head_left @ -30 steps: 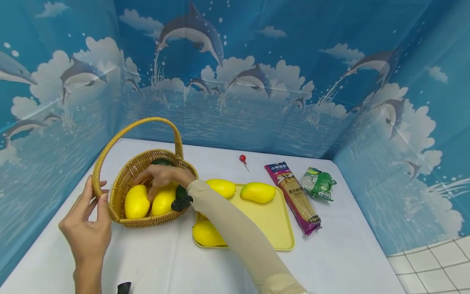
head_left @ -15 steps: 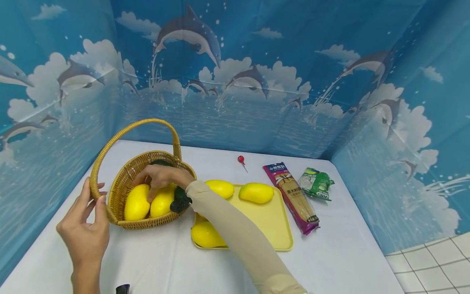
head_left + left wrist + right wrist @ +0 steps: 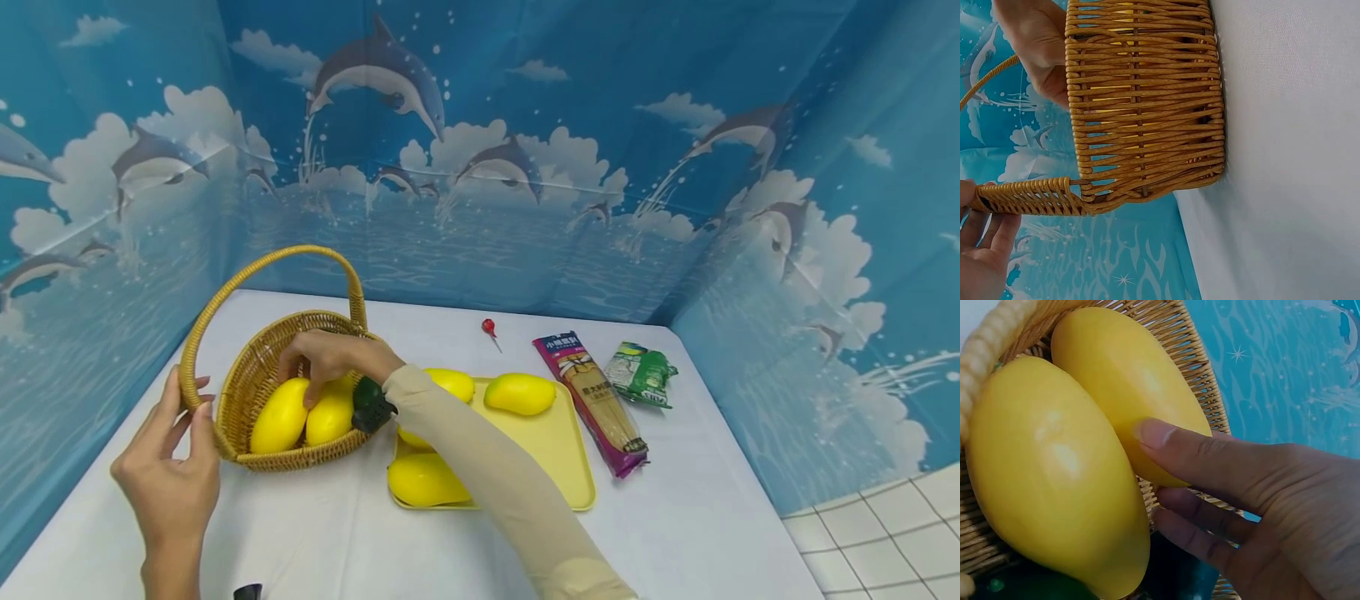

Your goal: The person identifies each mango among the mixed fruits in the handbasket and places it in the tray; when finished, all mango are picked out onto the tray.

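A woven wicker basket [image 3: 251,383] stands at the left of the table. My left hand [image 3: 168,475] grips the lower left end of its arched handle [image 3: 1029,195]. Inside the basket lie two yellow mangoes. My right hand [image 3: 322,358] reaches in from above and holds the left mango [image 3: 1129,381], with the thumb on its near side and the fingers curled round behind, partly hidden. The other mango [image 3: 1054,481] lies beside it, close to the wrist camera. Dark green things [image 3: 1182,569] lie lower in the basket; their kind is unclear.
Right of the basket, a yellow tray [image 3: 555,458] bears several mangoes [image 3: 520,393], partly hidden by my right sleeve [image 3: 487,475]. Beyond lie a red lollipop [image 3: 489,327], a pack of noodles [image 3: 592,400] and a green packet [image 3: 641,373]. A black object [image 3: 247,592] shows at the front edge.
The left mango has turned a little, its upper end leaning right. My right hand has shifted slightly with it. My left hand keeps hold of the handle. The head view has drifted slightly.
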`<control>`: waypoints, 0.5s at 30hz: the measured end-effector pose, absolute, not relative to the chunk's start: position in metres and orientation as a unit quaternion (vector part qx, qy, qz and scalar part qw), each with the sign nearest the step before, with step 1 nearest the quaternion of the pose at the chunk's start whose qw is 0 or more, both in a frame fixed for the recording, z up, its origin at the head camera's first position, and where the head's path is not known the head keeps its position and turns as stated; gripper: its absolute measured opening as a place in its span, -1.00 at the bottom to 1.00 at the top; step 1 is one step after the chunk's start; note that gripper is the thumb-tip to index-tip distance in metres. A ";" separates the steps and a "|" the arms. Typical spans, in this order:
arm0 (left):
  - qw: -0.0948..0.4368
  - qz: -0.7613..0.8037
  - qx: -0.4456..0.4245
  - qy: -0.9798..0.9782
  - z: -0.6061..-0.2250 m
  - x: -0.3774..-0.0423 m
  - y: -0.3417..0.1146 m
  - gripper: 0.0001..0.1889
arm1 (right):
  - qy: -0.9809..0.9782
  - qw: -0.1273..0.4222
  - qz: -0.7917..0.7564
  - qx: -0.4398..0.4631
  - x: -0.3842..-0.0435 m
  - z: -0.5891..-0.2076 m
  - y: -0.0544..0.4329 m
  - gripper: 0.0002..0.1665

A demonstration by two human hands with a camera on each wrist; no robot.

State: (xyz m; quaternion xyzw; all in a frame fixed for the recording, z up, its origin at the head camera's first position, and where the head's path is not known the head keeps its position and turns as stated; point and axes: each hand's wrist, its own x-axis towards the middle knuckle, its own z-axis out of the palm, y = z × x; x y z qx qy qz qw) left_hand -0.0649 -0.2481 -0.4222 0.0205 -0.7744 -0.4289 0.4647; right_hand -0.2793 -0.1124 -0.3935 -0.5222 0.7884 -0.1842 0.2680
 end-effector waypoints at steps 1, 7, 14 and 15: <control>0.466 -0.430 0.020 -0.773 -0.422 -0.065 -0.248 -0.28 | 0.790 0.264 -0.183 -0.523 -0.279 -0.393 -0.112 -0.42; 0.466 -0.433 0.025 -0.771 -0.421 -0.068 -0.245 -0.28 | 0.784 0.244 -0.205 -0.533 -0.278 -0.389 -0.104 -0.45; 0.470 -0.435 0.043 -0.767 -0.422 -0.065 -0.243 -0.26 | 0.772 0.204 -0.214 -0.563 -0.272 -0.372 -0.087 -0.39; 0.470 -0.436 0.041 -0.767 -0.422 -0.065 -0.243 -0.27 | 0.770 0.198 -0.215 -0.567 -0.270 -0.369 -0.083 -0.36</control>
